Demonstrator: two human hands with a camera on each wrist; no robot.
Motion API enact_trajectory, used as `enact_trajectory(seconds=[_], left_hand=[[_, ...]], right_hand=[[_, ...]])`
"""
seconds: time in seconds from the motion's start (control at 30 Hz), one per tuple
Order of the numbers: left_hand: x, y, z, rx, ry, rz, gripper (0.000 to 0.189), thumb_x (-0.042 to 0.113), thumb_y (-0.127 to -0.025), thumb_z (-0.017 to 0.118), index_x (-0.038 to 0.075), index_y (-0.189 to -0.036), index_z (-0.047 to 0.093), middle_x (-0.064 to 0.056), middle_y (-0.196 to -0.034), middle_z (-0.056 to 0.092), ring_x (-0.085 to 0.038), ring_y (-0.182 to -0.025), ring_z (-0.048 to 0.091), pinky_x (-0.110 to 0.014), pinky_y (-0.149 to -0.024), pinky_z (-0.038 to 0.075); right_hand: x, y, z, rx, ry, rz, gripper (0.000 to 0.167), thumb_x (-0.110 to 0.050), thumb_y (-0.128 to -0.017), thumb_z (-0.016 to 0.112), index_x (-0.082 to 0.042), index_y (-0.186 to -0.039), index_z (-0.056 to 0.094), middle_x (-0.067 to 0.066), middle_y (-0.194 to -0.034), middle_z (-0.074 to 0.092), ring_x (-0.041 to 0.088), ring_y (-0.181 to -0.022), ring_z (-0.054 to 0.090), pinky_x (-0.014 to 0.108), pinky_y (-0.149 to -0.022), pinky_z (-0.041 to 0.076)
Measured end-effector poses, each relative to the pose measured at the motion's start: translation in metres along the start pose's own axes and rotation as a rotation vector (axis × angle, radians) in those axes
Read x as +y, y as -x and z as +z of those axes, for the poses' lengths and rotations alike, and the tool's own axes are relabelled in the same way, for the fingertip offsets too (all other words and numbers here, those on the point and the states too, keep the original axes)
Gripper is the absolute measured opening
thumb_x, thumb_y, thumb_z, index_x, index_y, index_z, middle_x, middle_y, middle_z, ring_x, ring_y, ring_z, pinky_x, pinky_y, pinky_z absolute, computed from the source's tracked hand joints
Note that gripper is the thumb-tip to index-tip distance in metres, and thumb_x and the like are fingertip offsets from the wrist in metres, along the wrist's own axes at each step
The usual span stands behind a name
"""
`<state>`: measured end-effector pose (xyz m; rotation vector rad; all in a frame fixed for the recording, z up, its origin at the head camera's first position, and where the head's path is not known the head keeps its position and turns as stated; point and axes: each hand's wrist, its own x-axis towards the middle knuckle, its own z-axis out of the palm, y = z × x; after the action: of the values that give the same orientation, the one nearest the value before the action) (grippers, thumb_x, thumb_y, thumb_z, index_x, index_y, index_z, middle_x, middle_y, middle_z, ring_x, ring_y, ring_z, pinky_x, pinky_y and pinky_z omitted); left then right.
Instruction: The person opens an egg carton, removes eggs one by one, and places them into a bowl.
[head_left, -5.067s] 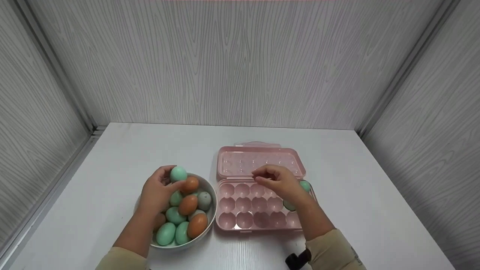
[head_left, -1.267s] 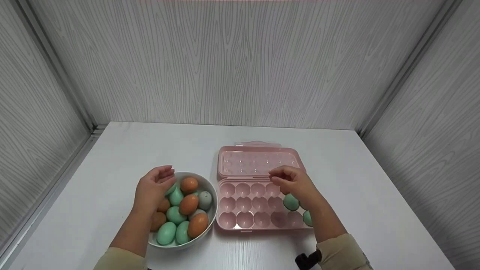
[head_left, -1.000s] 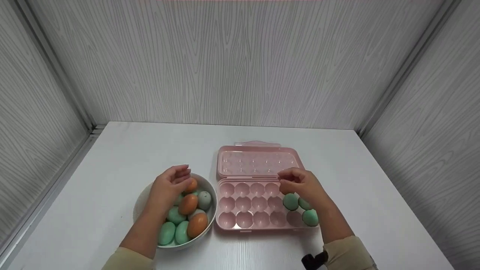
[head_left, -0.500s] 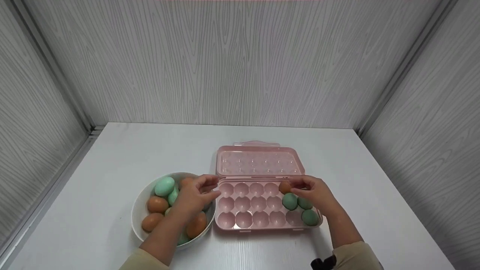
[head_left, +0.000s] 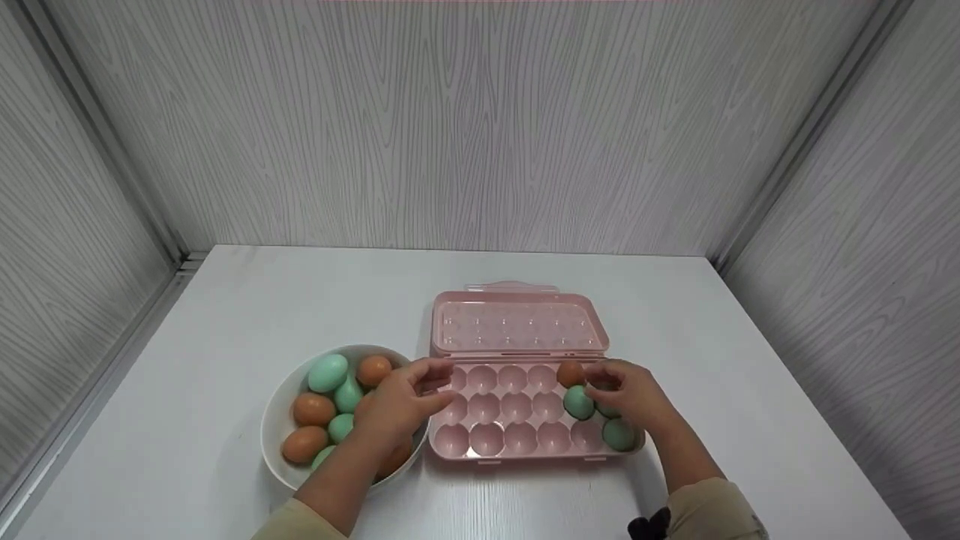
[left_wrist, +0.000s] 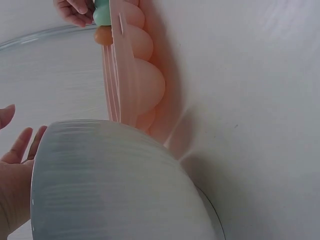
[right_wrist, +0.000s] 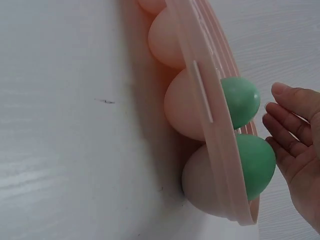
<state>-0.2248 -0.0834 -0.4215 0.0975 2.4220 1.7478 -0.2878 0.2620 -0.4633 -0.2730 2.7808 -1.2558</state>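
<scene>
In the head view a pink egg box point(head_left: 501, 459) lies with its lid folded back. A brown egg point(head_left: 570, 374) sits in its back row, near a green egg point(head_left: 578, 403) and another green egg point(head_left: 618, 434); a further green one is partly hidden by my right hand point(head_left: 632, 391). That hand hovers over the box's right end, fingers loosely bent around nothing. My left hand point(head_left: 405, 401) is spread, holding nothing, between the box's left edge and a white bowl point(head_left: 271, 420) of brown and green eggs. Its forearm covers part of the bowl.
The box lid point(head_left: 520, 322) lies behind the cups. White tabletop point(head_left: 330, 292) surrounds bowl and box. Wood-grain panels point(head_left: 465, 135) stand behind and at both sides. The bowl's rim almost touches the box's left side.
My left hand has moved right, from above the bowl to the box's left edge. The brown egg has come into view in the back row, and my right hand has drawn away from it.
</scene>
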Motion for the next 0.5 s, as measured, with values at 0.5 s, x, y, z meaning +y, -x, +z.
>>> enact_trajectory(seconds=[0.5], left_hand=[[-0.0027,-0.0019,0.0006,0.009,-0.025,0.005,0.047,0.033,-0.080,0.070,0.021,-0.123,0.056,0.003,-0.119,0.059,-0.018,-0.113,0.054,-0.033,-0.094,0.045]], right_hand=[[0.0109,-0.0045,0.0074,-0.091,0.122,-0.028,0.035,-0.029,-0.071,0.078,-0.024,-0.104,0.067,-0.004,-0.102,0.061,0.016,-0.096,0.055,0.043,-0.088,0.045]])
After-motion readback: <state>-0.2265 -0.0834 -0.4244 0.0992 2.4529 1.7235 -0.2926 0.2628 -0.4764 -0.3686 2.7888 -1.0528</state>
